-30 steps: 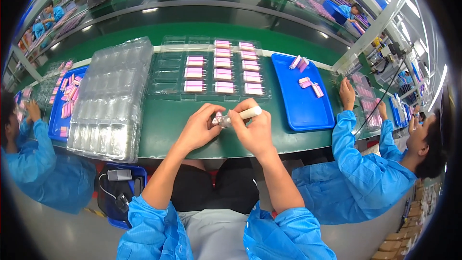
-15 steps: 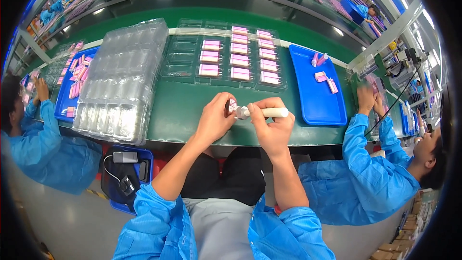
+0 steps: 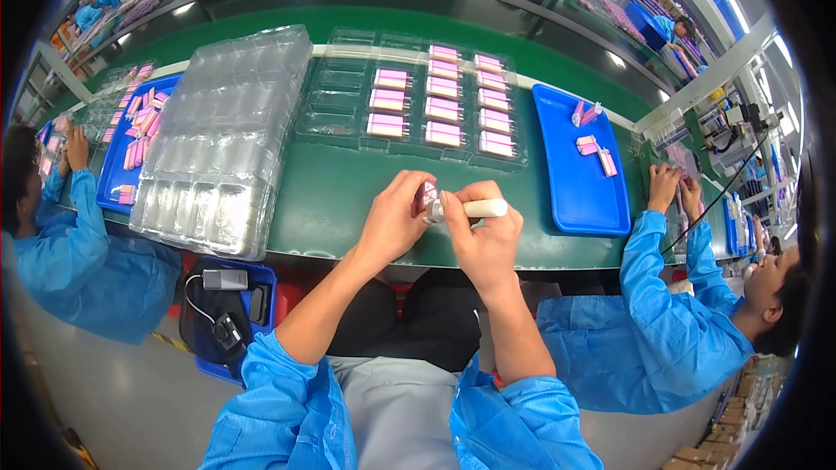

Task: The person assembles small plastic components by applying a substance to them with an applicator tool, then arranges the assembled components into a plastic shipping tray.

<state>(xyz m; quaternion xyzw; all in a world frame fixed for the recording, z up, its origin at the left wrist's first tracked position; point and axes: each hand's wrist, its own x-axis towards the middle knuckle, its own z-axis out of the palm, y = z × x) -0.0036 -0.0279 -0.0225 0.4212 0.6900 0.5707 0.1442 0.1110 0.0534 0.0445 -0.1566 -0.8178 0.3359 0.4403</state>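
Note:
My left hand [image 3: 394, 219] is closed on a small pink-and-white block [image 3: 428, 192], most of it hidden by the fingers. In my right hand [image 3: 489, 242] is a white-handled tool [image 3: 486, 208], gripped between thumb and fingers. Its greyish head meets the near end of the block; I cannot make out what kind of tool it is. Both hands are close together over the front of the green table [image 3: 331, 209]. Beyond them lies a clear plastic tray [image 3: 335, 98] with several pink-and-white blocks [image 3: 387, 124] in rows, metal pins at their right ends.
A tall stack of clear trays [image 3: 222, 113] stands at left, beside a blue tray [image 3: 111, 183] of loose blocks. Another blue tray [image 3: 582, 204] at right holds several blocks. Co-workers in blue sit at the left [image 3: 96, 270] and right [image 3: 670, 339]. A blue bin [image 3: 213, 368] is below the table edge.
My right hand and the tool have shifted slightly left, closer to my left hand. Both hands keep their hold. The whole view has shifted a little.

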